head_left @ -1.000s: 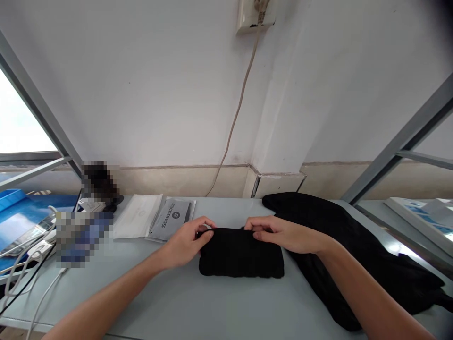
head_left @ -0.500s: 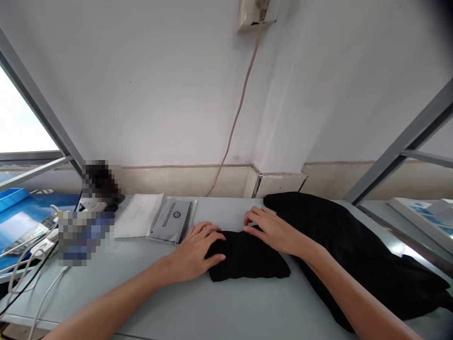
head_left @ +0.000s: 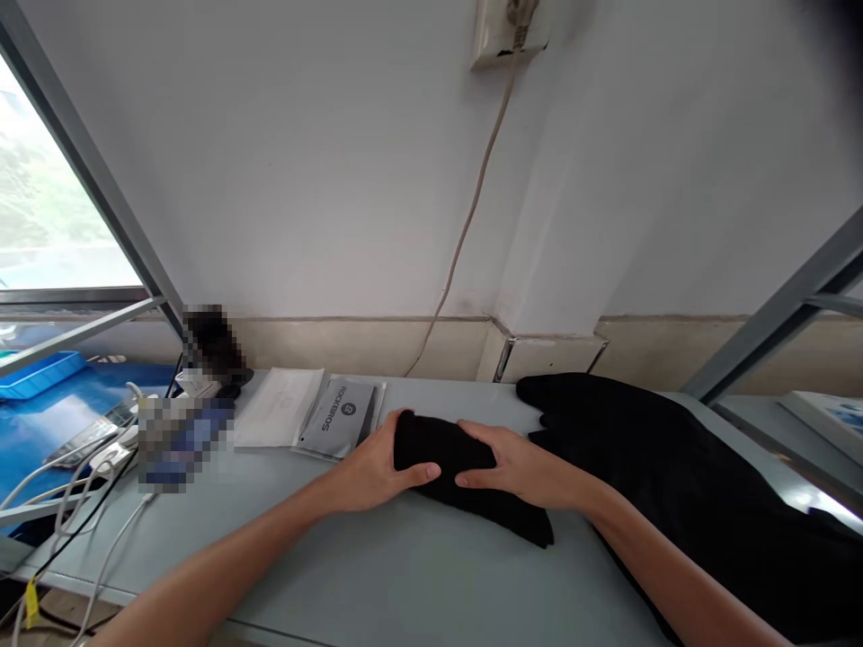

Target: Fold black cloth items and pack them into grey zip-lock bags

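Note:
A folded piece of black cloth (head_left: 441, 454) lies in front of me, its far left end raised off the grey table (head_left: 378, 575). My left hand (head_left: 381, 463) grips that left end, thumb on the near face and the other fingers hidden behind it. From the right, my right hand (head_left: 505, 463) holds the cloth's upper edge, thumb on the near side and fingers over the top. Just behind my left hand lies a grey ROCKBROS packet (head_left: 341, 418) in clear plastic, with a white packet (head_left: 280, 409) beside it.
A larger black cloth (head_left: 647, 458) spreads over the table's right side, under my right forearm. Cables (head_left: 101, 485), a power strip and a blurred blue item (head_left: 192, 445) sit at the left. Behind stands a wall with a corded socket (head_left: 509, 31); metal frame bars (head_left: 775, 314) rise at both sides.
Both hands have gone from resting on the flat black cloth to gripping it. Its left part is now lifted and folded up. The view has shifted slightly left.

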Motion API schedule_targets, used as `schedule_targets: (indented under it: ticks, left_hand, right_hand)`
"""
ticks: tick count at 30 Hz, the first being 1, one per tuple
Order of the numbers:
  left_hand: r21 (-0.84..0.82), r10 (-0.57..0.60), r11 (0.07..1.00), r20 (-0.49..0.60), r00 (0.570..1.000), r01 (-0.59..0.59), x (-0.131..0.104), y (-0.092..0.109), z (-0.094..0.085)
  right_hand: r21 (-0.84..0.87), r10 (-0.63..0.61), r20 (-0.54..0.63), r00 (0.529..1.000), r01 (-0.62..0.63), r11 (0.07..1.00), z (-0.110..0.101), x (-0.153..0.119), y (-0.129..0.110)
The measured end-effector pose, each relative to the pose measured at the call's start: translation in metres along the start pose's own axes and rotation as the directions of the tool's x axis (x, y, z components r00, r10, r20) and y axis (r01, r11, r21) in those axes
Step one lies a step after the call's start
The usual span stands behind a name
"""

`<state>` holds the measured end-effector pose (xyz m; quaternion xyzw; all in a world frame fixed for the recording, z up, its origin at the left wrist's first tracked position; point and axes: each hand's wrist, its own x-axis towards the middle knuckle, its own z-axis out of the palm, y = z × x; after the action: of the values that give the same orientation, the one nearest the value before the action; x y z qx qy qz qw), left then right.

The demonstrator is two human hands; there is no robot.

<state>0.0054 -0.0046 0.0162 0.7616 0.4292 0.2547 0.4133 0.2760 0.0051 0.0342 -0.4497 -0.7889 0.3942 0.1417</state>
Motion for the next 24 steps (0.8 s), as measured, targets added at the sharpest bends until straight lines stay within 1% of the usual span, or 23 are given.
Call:
schedule_targets:
  ticks: [2, 4, 7, 10, 12, 14, 15, 16, 18, 19, 20, 22, 24]
  left_hand:
    - [-0.170, -0.001, 0.985, 0.011, 1.000, 0.003, 0.002, 0.002, 0.003]
    - [-0.256, 0.000, 0.967, -0.026, 1.000, -0.006, 0.003, 0.004, 0.005]
    - [-0.258, 0.013, 0.965, -0.084, 0.996, -0.034, 0.003, 0.008, 0.009]
    - [-0.302, 0.057, 0.950, -0.105, 0.993, -0.086, 0.003, 0.008, 0.014]
    - [-0.356, 0.064, 0.928, -0.142, 0.988, -0.111, 0.004, 0.007, 0.015]
    - [-0.408, 0.038, 0.907, -0.167, 0.985, -0.105, 0.006, 0.006, 0.012]
    - [-0.420, 0.024, 0.904, -0.153, 0.988, -0.086, 0.007, 0.005, 0.010]
    - [-0.416, 0.015, 0.907, -0.116, 0.993, -0.062, 0.007, 0.005, 0.007]
    - [-0.354, 0.013, 0.935, -0.031, 0.999, -0.023, 0.009, 0.004, 0.002]
    - [-0.303, 0.009, 0.953, -0.009, 1.000, -0.012, 0.010, 0.003, 0.000]
    - [-0.254, 0.006, 0.967, -0.010, 1.000, -0.008, 0.011, 0.002, -0.001]
    - [-0.188, 0.013, 0.982, -0.061, 0.998, -0.024, 0.014, -0.001, -0.003]
    - [-0.185, 0.022, 0.982, -0.116, 0.993, -0.043, 0.019, -0.004, -0.005]
  right_hand:
    - [0.042, -0.042, -0.060, 0.997, 0.044, 0.998, 0.005, 0.001, -0.004]
    - [0.038, -0.015, -0.040, 0.999, 0.016, 0.999, 0.008, 0.001, -0.007]
    - [0.085, 0.030, 0.067, 0.997, -0.036, 0.996, 0.008, 0.000, -0.011]
    - [0.162, 0.002, 0.134, 0.991, -0.024, 0.987, 0.008, 0.000, -0.014]
    - [0.215, -0.009, 0.185, 0.983, -0.031, 0.976, 0.008, -0.001, -0.017]
    - [0.276, -0.023, 0.200, 0.980, -0.034, 0.960, 0.008, -0.002, -0.019]
    - [0.303, -0.036, 0.186, 0.982, -0.022, 0.953, 0.009, -0.002, -0.020]
    - [0.323, -0.056, 0.162, 0.985, 0.001, 0.947, 0.009, -0.002, -0.021]
    - [0.330, -0.104, 0.118, 0.987, 0.060, 0.942, 0.008, 0.000, -0.022]
    - [0.319, -0.123, 0.115, 0.986, 0.081, 0.944, 0.007, 0.001, -0.023]
    - [0.302, -0.136, 0.130, 0.982, 0.091, 0.949, 0.006, 0.002, -0.023]
    - [0.271, -0.131, 0.216, 0.968, 0.069, 0.960, 0.003, 0.005, -0.021]
    - [0.256, -0.055, 0.359, 0.932, -0.041, 0.966, -0.001, 0.008, -0.018]
